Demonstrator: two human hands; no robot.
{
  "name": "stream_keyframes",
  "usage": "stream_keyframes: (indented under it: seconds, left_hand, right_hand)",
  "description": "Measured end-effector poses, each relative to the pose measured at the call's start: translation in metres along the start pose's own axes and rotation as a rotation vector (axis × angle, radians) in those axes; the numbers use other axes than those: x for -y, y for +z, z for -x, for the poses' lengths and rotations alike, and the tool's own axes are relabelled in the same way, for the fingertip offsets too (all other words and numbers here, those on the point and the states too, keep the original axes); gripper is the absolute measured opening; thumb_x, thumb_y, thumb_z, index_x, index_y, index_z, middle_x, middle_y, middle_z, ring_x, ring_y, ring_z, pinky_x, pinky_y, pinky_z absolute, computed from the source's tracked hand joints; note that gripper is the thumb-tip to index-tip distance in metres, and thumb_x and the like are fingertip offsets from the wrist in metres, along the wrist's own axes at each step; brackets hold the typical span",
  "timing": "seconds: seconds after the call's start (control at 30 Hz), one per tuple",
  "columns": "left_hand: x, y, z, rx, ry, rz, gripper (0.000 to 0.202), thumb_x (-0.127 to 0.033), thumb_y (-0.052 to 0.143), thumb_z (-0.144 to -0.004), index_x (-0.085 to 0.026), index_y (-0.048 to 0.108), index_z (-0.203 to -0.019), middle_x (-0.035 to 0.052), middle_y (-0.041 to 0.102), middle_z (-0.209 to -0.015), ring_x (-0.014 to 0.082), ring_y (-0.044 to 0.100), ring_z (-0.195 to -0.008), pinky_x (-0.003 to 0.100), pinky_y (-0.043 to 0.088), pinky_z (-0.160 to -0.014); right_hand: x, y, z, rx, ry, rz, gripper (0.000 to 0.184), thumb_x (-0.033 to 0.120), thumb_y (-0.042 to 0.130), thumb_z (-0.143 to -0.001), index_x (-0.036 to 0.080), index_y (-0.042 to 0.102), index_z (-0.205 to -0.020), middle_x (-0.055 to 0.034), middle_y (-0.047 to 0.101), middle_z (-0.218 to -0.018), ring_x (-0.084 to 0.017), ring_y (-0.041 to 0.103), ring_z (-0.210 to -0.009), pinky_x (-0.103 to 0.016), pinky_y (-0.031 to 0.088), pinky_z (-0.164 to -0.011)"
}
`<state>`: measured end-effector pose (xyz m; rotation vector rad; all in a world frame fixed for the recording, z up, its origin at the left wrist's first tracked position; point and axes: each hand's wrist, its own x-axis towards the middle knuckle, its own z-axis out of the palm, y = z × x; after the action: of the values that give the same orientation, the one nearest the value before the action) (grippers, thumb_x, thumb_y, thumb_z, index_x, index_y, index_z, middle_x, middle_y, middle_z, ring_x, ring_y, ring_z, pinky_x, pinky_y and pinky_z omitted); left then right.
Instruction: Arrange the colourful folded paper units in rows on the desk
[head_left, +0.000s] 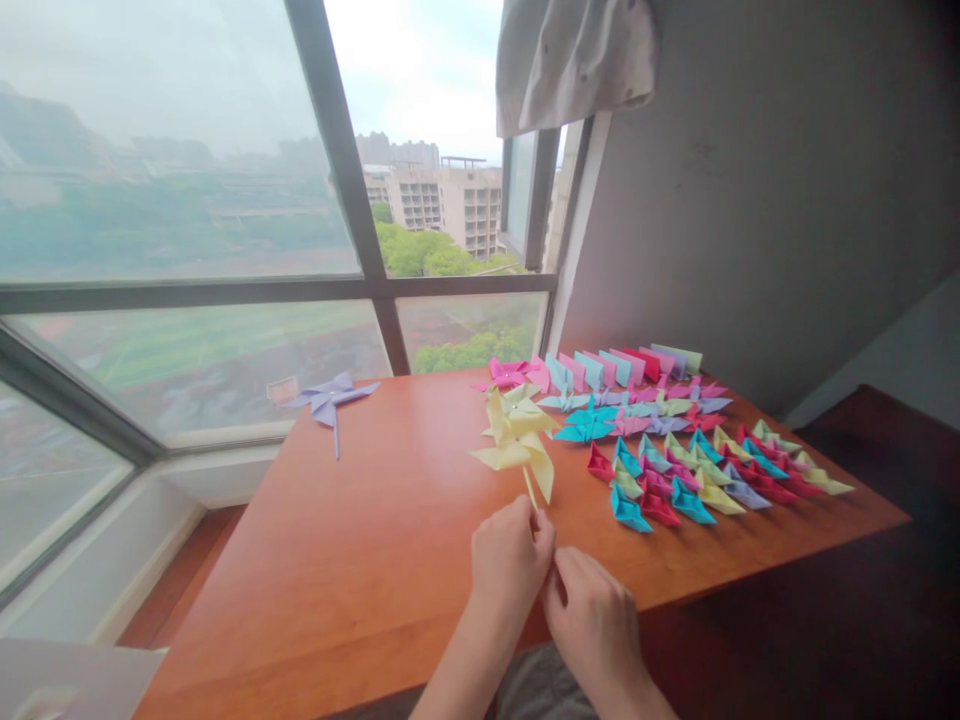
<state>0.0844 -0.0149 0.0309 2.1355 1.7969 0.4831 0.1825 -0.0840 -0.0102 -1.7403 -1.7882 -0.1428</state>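
A pale yellow paper pinwheel (517,452) stands tilted in front of me over the table. My left hand (508,555) is closed around its thin stick (531,488), just below the blades. Close against it, my right hand (596,610) is also closed, lower and to the right, where the stick's bottom end would be. Its fingertips are hidden, so what they grip does not show. Beyond the yellow blades lies a bright pink pinwheel (510,374). At the far left edge of the table rests a lavender pinwheel (331,402) with its stick pointing toward me.
Rows of folded paper boats (694,500) cover the right side of the wooden table (360,560). Behind them are paper cranes (637,410), a blue folded piece (589,422) and a line of upright folded cards (615,368). A window (187,290) borders the far side, a wall (750,200) the right.
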Motion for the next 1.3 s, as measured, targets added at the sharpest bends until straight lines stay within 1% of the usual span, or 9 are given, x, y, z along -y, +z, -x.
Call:
stream_keyframes:
  seconds: [0.1, 0.3, 0.57, 0.83, 1.0, 1.17, 1.3]
  left_hand:
    - [-0.006, 0.004, -0.001, 0.047, 0.0, 0.0, 0.022, -0.031, 0.049, -0.091, -0.023, 0.063, -0.076, 0.0045, 0.073, -0.076, 0.0197, 0.068, -0.07, 0.028, 0.03, -0.057]
    - [-0.012, 0.005, -0.009, 0.113, -0.024, -0.007, 0.023, -0.032, 0.047, -0.093, -0.023, 0.065, -0.082, 0.0056, 0.075, -0.083, 0.0216, 0.07, -0.078, 0.028, 0.035, -0.06]
    - [-0.018, 0.009, -0.017, 0.145, -0.015, -0.032, 0.024, -0.033, 0.045, -0.093, -0.021, 0.065, -0.086, 0.0077, 0.074, -0.086, 0.0244, 0.07, -0.08, 0.029, 0.038, -0.061]
    - [-0.02, 0.008, -0.02, 0.179, -0.013, -0.039, 0.026, -0.036, 0.043, -0.095, -0.021, 0.064, -0.089, 0.0092, 0.074, -0.09, 0.0252, 0.07, -0.083, 0.03, 0.039, -0.063]
    - [-0.02, 0.008, -0.022, 0.194, -0.004, -0.051, 0.027, -0.036, 0.042, -0.095, -0.021, 0.064, -0.09, 0.0092, 0.074, -0.091, 0.025, 0.07, -0.084, 0.03, 0.039, -0.063]
    - [-0.019, 0.009, -0.022, 0.197, 0.02, -0.071, 0.026, -0.035, 0.043, -0.095, -0.021, 0.064, -0.091, 0.0086, 0.075, -0.09, 0.0234, 0.07, -0.083, 0.029, 0.039, -0.062]
    - [-0.014, 0.006, -0.021, 0.172, 0.065, -0.081, 0.025, -0.037, 0.045, -0.094, -0.022, 0.064, -0.088, 0.0058, 0.075, -0.087, 0.0219, 0.07, -0.079, 0.028, 0.038, -0.06]
  right_hand:
    - [-0.007, -0.002, 0.001, 0.023, 0.021, 0.036, 0.028, 0.016, 0.042, -0.093, 0.021, 0.052, -0.067, -0.0003, 0.057, -0.061, -0.014, 0.055, -0.059, -0.028, 0.026, -0.06]
    - [-0.013, -0.002, -0.005, 0.051, 0.049, 0.068, 0.027, 0.015, 0.043, -0.093, 0.021, 0.053, -0.068, -0.0011, 0.06, -0.064, -0.015, 0.057, -0.063, -0.028, 0.027, -0.061]
    - [-0.022, -0.002, -0.01, 0.113, 0.078, 0.087, 0.025, 0.013, 0.045, -0.092, 0.021, 0.056, -0.07, -0.0012, 0.062, -0.068, -0.015, 0.058, -0.066, -0.027, 0.028, -0.062]
    - [-0.032, 0.001, -0.013, 0.176, 0.088, 0.116, 0.021, 0.017, 0.048, -0.092, 0.022, 0.057, -0.073, -0.001, 0.064, -0.071, -0.015, 0.061, -0.068, -0.029, 0.027, -0.059]
    - [-0.031, -0.002, -0.014, 0.205, 0.098, 0.152, 0.019, 0.02, 0.049, -0.093, 0.023, 0.057, -0.077, -0.001, 0.065, -0.073, -0.016, 0.062, -0.069, -0.029, 0.028, -0.059]
    - [-0.025, -0.009, -0.013, 0.185, 0.107, 0.195, 0.013, 0.019, 0.051, -0.092, 0.025, 0.06, -0.084, -0.0012, 0.065, -0.075, -0.017, 0.063, -0.071, -0.029, 0.03, -0.06]
    - [-0.025, -0.013, -0.014, 0.192, 0.111, 0.196, 0.009, 0.023, 0.052, -0.092, 0.025, 0.06, -0.087, -0.0002, 0.065, -0.077, -0.017, 0.063, -0.071, -0.029, 0.029, -0.059]
